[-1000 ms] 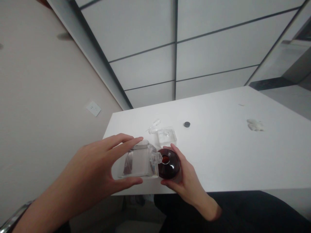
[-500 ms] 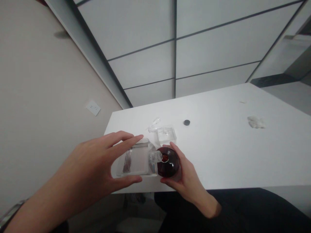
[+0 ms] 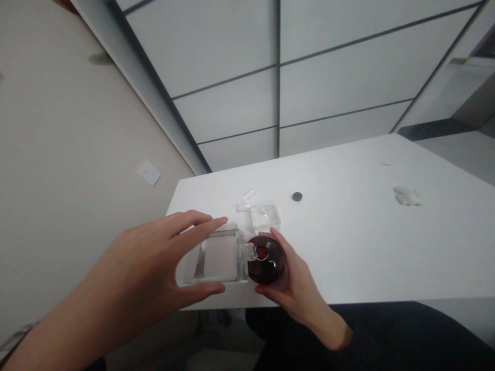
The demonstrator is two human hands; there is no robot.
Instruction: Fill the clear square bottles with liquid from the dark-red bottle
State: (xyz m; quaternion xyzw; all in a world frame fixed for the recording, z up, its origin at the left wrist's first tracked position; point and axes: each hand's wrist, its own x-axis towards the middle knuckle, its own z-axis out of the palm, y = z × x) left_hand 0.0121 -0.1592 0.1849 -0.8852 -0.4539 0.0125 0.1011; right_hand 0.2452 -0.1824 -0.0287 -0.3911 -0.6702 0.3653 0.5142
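My left hand [image 3: 174, 257] is closed around a clear square bottle [image 3: 219, 255], which lies tilted on its side with liquid in it. Its threaded, uncapped neck points right and meets the open mouth of a dark brown round bottle [image 3: 266, 265]. Around that brown bottle my right hand [image 3: 296, 278] is wrapped, thumb in front and fingers behind. Whether liquid is flowing between the two mouths I cannot tell. Just behind them, a second clear square bottle [image 3: 266, 219] rests on the table.
Clear pump tops [image 3: 246, 202] lie beside the second clear bottle. A small black cap [image 3: 297, 196] sits farther right on the white table [image 3: 348, 232]. Crumpled white tissue [image 3: 408, 196] lies toward the right end. A wall with a socket [image 3: 149, 173] borders the left side.
Both bottles stay in nearly the same place, mouth to mouth. The brown bottle and the clear bottle have shifted very slightly left.
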